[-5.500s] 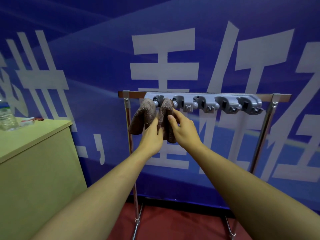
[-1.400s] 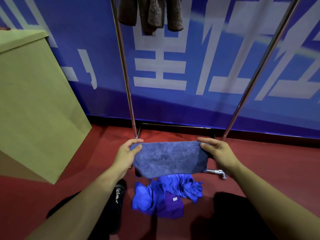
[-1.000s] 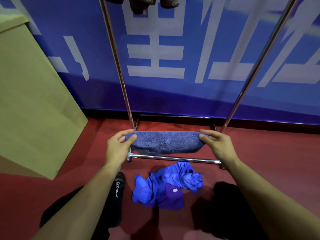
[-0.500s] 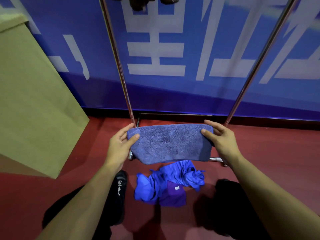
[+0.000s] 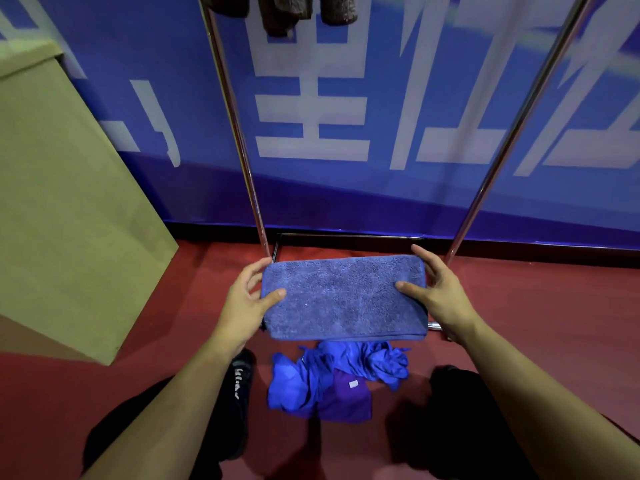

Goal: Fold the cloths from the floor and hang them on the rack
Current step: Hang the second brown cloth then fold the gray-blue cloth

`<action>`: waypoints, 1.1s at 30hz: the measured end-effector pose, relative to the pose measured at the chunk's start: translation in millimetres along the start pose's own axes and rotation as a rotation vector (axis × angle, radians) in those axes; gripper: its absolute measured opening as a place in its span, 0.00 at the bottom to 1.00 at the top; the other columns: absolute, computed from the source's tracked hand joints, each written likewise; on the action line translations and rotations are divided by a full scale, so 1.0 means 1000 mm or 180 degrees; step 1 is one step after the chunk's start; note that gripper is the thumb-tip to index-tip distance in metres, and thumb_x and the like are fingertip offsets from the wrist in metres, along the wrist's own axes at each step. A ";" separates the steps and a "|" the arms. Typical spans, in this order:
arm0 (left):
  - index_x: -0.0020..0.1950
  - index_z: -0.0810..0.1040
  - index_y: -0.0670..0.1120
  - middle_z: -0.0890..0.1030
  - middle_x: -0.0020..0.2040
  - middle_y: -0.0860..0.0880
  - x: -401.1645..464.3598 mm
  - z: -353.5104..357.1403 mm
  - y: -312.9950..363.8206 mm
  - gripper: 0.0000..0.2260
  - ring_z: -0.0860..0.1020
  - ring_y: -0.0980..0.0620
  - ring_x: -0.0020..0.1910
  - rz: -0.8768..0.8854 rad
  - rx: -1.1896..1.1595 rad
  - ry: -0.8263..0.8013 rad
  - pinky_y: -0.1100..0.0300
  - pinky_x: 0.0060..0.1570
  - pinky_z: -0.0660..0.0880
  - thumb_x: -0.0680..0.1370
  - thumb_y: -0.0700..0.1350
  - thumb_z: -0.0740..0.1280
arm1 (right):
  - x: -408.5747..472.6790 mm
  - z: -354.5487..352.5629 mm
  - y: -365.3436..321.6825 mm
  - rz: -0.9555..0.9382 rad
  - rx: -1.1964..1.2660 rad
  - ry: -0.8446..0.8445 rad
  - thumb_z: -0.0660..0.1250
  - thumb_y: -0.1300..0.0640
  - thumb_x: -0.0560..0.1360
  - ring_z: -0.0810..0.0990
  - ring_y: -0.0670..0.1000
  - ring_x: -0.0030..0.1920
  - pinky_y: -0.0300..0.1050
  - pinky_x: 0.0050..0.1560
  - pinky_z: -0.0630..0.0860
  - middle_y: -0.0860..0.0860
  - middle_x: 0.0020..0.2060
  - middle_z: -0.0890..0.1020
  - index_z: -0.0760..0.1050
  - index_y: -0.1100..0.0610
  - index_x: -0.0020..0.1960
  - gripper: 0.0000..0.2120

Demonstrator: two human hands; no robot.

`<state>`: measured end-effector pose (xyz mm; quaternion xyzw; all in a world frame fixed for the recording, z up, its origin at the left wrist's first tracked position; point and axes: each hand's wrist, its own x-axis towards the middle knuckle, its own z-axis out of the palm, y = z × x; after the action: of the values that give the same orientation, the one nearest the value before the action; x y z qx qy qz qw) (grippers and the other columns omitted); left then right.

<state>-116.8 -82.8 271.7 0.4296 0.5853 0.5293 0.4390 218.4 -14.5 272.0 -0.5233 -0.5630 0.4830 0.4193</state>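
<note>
A folded blue-grey towel (image 5: pixel 343 299) is held flat in the air above the floor. My left hand (image 5: pixel 247 299) pinches its left end, thumb on top. My right hand (image 5: pixel 438 294) pinches its right end the same way. Below it on the red floor lies a crumpled heap of bright blue and purple cloths (image 5: pixel 332 382). The rack's two chrome uprights (image 5: pixel 239 133) rise behind the towel. A brown cloth (image 5: pixel 284 10) hangs from the rack at the top edge; the rack's top bar is out of view.
A tan cabinet (image 5: pixel 65 202) stands at the left on the floor. A blue banner wall (image 5: pixel 346 98) with white characters is close behind the rack. The rack's base bar (image 5: pixel 434 326) shows near my right wrist. My black shoe (image 5: pixel 239 382) is left of the cloth heap.
The brown cloth was hung on the rack, then I picked up the blue-grey towel. Over the last second it went from a narrow roll to a flat folded rectangle, raised slightly between both hands.
</note>
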 end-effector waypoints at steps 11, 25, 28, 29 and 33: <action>0.53 0.82 0.47 0.77 0.65 0.52 0.004 -0.004 -0.009 0.15 0.81 0.56 0.57 0.0441 0.0533 0.0111 0.64 0.55 0.78 0.73 0.30 0.74 | 0.005 0.000 0.013 -0.0676 -0.1028 0.0297 0.81 0.55 0.64 0.77 0.50 0.61 0.60 0.63 0.76 0.32 0.55 0.73 0.75 0.39 0.54 0.24; 0.43 0.88 0.49 0.85 0.56 0.51 0.007 -0.004 -0.016 0.12 0.83 0.53 0.57 0.0356 0.0284 0.0011 0.63 0.57 0.76 0.74 0.31 0.73 | 0.005 0.001 0.009 -0.0466 -0.0812 0.0233 0.75 0.64 0.72 0.84 0.44 0.50 0.39 0.57 0.76 0.46 0.46 0.86 0.81 0.56 0.45 0.06; 0.43 0.87 0.48 0.84 0.58 0.49 0.008 -0.004 -0.017 0.12 0.82 0.52 0.59 0.0381 0.0348 0.0004 0.60 0.61 0.76 0.73 0.31 0.74 | 0.004 0.002 0.008 -0.0388 -0.0787 -0.0074 0.74 0.67 0.73 0.82 0.34 0.48 0.33 0.59 0.75 0.48 0.48 0.86 0.84 0.58 0.47 0.07; 0.42 0.87 0.48 0.83 0.59 0.48 0.008 -0.004 -0.017 0.12 0.81 0.52 0.60 0.0406 0.0404 0.0005 0.59 0.63 0.75 0.72 0.30 0.74 | 0.004 0.002 0.008 -0.0347 -0.0840 -0.0221 0.75 0.67 0.72 0.81 0.32 0.49 0.29 0.60 0.73 0.48 0.50 0.86 0.84 0.57 0.47 0.08; 0.39 0.87 0.56 0.81 0.60 0.49 0.011 -0.009 -0.018 0.17 0.80 0.59 0.60 0.0554 0.0785 0.0029 0.62 0.64 0.73 0.71 0.31 0.75 | 0.004 0.001 0.011 -0.0234 -0.0968 -0.0590 0.78 0.68 0.67 0.80 0.33 0.56 0.27 0.63 0.68 0.48 0.56 0.83 0.83 0.53 0.40 0.11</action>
<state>-129.0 -75.6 253.4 0.5270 0.6084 0.4914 0.3326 218.9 -10.4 261.1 -0.5130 -0.6846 0.4228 0.2990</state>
